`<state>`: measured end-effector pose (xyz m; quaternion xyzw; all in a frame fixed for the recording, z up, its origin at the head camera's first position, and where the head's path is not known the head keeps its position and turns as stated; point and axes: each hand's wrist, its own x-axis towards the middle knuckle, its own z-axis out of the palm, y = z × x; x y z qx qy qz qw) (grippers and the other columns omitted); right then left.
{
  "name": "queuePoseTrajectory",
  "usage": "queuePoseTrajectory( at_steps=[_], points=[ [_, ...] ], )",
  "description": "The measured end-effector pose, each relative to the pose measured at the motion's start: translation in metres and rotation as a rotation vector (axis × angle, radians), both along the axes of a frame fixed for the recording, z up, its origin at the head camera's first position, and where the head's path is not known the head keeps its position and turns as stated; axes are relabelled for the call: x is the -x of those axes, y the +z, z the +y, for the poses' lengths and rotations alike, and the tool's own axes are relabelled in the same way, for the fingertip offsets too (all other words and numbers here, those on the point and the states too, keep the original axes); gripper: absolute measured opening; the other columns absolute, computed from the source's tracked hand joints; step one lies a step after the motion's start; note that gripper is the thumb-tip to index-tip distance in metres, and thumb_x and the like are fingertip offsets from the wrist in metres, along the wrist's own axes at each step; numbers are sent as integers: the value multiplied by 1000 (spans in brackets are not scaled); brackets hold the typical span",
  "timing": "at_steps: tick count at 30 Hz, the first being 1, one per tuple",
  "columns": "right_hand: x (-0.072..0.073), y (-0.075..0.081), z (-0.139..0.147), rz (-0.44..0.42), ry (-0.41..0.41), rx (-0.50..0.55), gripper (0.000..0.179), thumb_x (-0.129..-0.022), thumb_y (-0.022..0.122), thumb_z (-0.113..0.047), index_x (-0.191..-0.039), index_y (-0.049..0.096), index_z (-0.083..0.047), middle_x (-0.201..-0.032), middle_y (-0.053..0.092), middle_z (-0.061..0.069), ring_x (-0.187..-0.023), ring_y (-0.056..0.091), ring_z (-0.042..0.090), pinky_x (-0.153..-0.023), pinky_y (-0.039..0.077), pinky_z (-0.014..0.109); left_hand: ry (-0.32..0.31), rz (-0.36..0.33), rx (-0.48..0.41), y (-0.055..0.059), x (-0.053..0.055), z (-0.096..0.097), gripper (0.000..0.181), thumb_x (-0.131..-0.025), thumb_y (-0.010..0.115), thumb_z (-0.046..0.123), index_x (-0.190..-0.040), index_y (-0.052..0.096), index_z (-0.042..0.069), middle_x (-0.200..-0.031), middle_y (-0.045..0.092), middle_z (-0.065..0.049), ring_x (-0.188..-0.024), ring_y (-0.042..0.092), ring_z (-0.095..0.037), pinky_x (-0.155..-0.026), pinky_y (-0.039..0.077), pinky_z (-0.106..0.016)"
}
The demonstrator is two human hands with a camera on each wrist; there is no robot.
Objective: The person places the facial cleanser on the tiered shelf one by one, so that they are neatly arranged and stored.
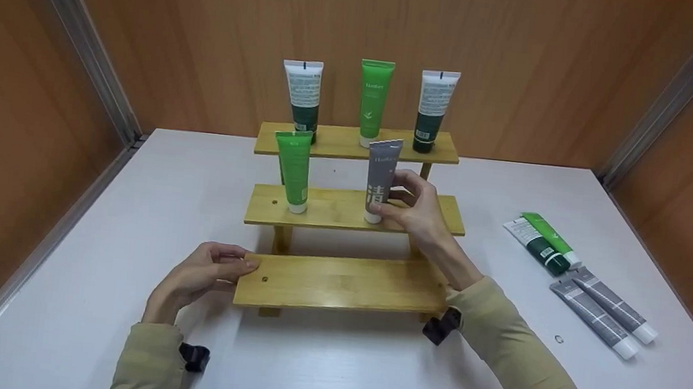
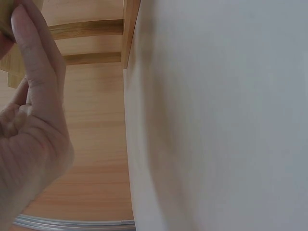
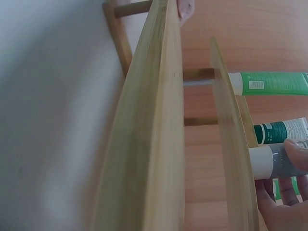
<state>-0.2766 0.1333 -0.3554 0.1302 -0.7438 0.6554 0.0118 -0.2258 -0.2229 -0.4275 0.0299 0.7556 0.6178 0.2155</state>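
A three-tier bamboo shelf (image 1: 343, 284) stands on the white table. My right hand (image 1: 417, 211) grips a grey tube (image 1: 381, 166) near its white cap; the tube is upright, cap down, at the middle tier. In the right wrist view that grey tube (image 3: 281, 161) has its cap right at the board, with the thumb across its side. A green tube (image 1: 293, 169) stands on the same tier, to the left. My left hand (image 1: 206, 273) pinches the left end of the lowest board, thumb on top. The left wrist view shows its fingers (image 2: 36, 53) at the board's edge.
On the top tier stand a white-and-dark-green tube (image 1: 303, 90), a green tube (image 1: 374, 97) and another white-and-dark-green tube (image 1: 436, 104). Several tubes lie at the right, among them a grey tube (image 1: 594, 317). A small ring (image 1: 558, 339) lies nearby. Wood-patterned walls (image 1: 365, 16) enclose the table.
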Motion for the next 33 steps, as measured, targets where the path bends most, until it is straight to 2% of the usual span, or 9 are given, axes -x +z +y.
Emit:
queuePoseTrajectory(
  at_steps=[6, 13, 18, 33],
  points=[
    [0, 0, -2, 0, 9, -6, 55, -83, 80, -1, -132, 57, -2, -128, 61, 13, -116, 60, 25, -109, 47, 40, 10, -9, 12, 0, 0, 2, 44, -92, 73, 23, -124, 61, -6, -98, 74, 2, -88, 72, -12, -80, 62, -29],
    [2, -3, -5, 8, 16, 16, 53, -83, 79, 0, -131, 57, -1, -124, 62, 12, -113, 61, 24, -106, 50, 37, 3, -3, 5, 1, -1, 1, 44, -93, 72, 23, -124, 60, -6, -99, 73, 2, -89, 72, -11, -80, 61, -29],
    [2, -3, -5, 5, 17, 8, 54, -83, 80, -2, -132, 57, -3, -126, 62, 12, -114, 61, 24, -106, 49, 38, 20, -7, 22, 2, -1, 1, 46, -93, 72, 25, -125, 59, -5, -100, 73, 2, -89, 71, -11, -81, 61, -29],
    [-4, -3, -4, 32, 32, 30, 56, -85, 76, 2, -136, 53, -1, -133, 59, 17, -120, 60, 28, -109, 49, 41, 23, -8, 40, 1, -1, 2, 48, -92, 73, 25, -126, 59, -6, -102, 73, 0, -91, 72, -13, -83, 61, -30]
  ],
)
